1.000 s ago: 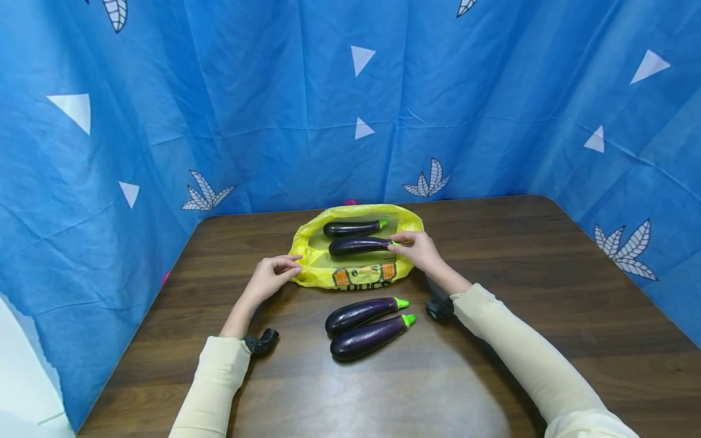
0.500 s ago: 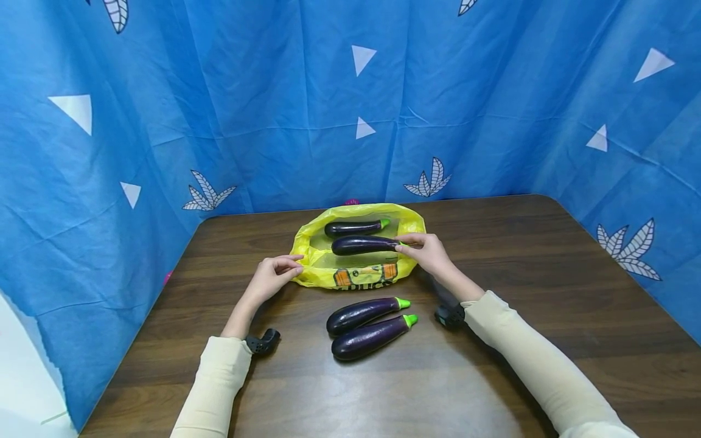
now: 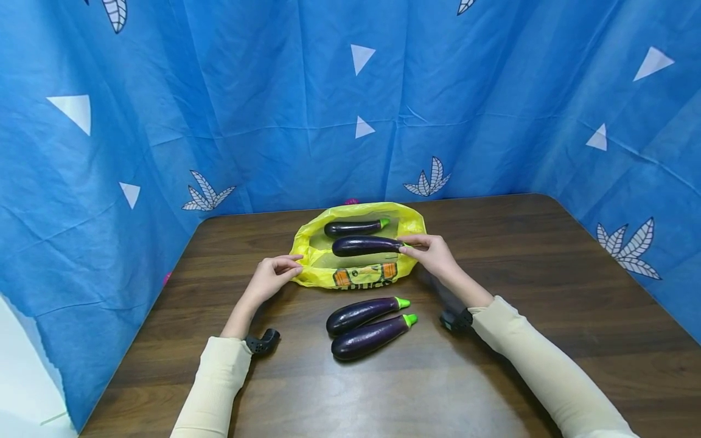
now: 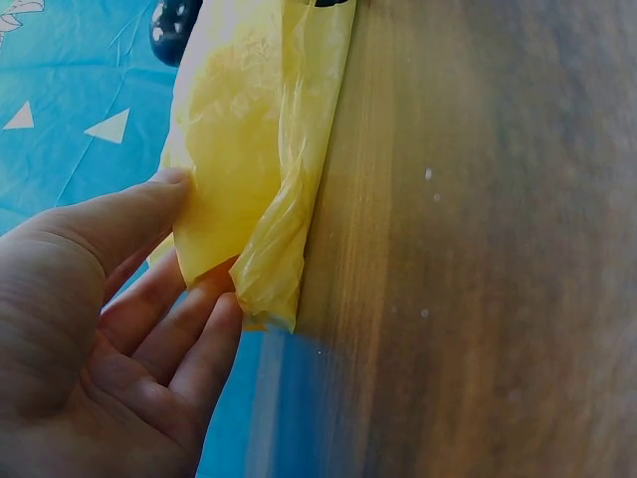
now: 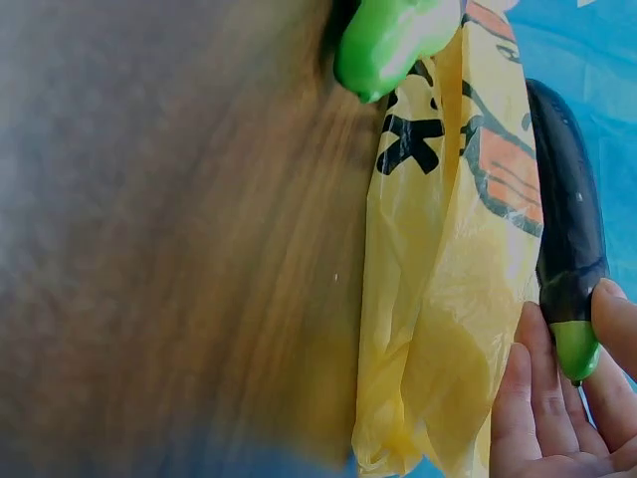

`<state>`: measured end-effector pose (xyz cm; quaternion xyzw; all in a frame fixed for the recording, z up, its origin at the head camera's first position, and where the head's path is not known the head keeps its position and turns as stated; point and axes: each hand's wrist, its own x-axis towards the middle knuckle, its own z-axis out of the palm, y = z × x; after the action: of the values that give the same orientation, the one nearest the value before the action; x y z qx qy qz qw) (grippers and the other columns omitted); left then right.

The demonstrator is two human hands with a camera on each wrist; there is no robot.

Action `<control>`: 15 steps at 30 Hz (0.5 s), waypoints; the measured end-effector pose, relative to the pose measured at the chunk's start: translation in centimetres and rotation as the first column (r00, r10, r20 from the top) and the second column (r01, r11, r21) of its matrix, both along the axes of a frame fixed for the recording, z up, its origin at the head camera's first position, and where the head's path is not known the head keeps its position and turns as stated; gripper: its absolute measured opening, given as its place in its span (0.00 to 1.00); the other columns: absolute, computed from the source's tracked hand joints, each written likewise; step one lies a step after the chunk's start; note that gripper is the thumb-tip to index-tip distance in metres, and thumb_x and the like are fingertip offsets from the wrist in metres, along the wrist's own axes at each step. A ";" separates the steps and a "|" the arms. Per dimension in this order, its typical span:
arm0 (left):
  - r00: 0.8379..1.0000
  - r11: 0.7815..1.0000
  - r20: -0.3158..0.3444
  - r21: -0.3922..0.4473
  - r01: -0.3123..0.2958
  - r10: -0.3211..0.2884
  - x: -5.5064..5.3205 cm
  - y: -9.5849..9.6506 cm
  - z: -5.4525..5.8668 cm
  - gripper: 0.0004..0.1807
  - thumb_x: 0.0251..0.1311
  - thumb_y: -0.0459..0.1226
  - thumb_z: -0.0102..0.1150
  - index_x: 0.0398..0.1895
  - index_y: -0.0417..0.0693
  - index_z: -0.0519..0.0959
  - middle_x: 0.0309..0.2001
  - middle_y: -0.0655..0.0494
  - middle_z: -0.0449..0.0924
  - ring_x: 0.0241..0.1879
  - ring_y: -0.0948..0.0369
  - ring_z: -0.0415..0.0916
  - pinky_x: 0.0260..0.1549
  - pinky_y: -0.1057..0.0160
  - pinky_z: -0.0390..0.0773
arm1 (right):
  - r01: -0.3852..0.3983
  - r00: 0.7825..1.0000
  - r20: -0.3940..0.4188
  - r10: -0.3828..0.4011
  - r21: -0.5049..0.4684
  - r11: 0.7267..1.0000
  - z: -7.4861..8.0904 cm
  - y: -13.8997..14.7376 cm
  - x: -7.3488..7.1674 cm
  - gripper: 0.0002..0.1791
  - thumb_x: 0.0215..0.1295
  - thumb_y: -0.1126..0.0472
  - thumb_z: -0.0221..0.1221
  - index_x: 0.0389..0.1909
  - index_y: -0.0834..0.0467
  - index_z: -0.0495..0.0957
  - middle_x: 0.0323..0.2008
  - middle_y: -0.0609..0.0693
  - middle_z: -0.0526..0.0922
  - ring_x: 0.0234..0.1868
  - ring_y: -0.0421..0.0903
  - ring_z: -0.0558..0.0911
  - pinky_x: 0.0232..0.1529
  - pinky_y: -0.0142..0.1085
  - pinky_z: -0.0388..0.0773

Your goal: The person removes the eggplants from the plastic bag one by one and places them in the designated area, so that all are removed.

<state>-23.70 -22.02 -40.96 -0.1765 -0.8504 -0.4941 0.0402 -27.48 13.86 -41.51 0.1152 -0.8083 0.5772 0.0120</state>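
Observation:
A yellow plastic bag (image 3: 314, 277) with printing on its front lies with its mouth wide at the back of the table. My left hand (image 3: 267, 281) pinches the bag's left edge, thumb on one side of the plastic in the left wrist view. By its green stem end, an eggplant (image 3: 364, 246) is held level over the bag's mouth between the thumb and fingers of my right hand (image 3: 436, 257). Behind it, another eggplant (image 3: 352, 229) lies inside the bag. Nearer me, two more, a rear eggplant (image 3: 361, 315) and a front eggplant (image 3: 368, 339), lie side by side on the table.
The dark wooden table (image 3: 537, 274) carries all of this. A blue patterned curtain (image 3: 306, 109) hangs along its back and sides. Black wrist cameras sit on both arms, the left camera (image 3: 264, 342) close to the tabletop.
My right hand has shifted slightly to the right with the eggplant, its grip now at the very stem end. My left hand and the bag stay nearly still.

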 end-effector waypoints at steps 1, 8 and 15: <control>1.000 1.000 -0.001 0.000 0.000 0.000 0.0 0.0 0.0 0.08 0.59 0.28 0.59 0.36 0.27 0.81 0.51 0.35 0.75 0.54 0.44 0.71 0.48 0.52 0.73 | 0.003 1.000 0.004 -0.003 0.001 1.000 0.0 0.1 0.2 0.18 0.61 0.61 0.62 0.51 0.65 0.78 0.50 0.59 0.78 0.48 0.51 0.79 0.46 0.37 0.77; 1.000 1.000 -0.004 -0.005 -0.002 0.002 0.0 0.0 0.0 0.08 0.59 0.29 0.59 0.36 0.28 0.81 0.51 0.35 0.75 0.54 0.44 0.71 0.47 0.54 0.74 | 0.016 1.000 0.021 -0.016 0.013 1.000 0.0 0.8 1.2 0.18 0.62 0.58 0.62 0.50 0.63 0.79 0.49 0.57 0.79 0.49 0.50 0.78 0.49 0.42 0.74; 1.000 1.000 -0.004 -0.005 0.001 -0.001 0.0 0.0 0.0 0.08 0.59 0.29 0.59 0.36 0.28 0.81 0.51 0.35 0.75 0.54 0.44 0.71 0.47 0.53 0.73 | 0.012 1.000 0.012 -0.013 0.017 1.000 0.0 1.3 1.8 0.19 0.62 0.58 0.62 0.51 0.65 0.78 0.48 0.58 0.80 0.48 0.51 0.79 0.49 0.42 0.75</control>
<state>-23.66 -22.01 -40.98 -0.1779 -0.8514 -0.4917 0.0414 -25.73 15.19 -41.52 0.1068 -0.8141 0.5708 0.0099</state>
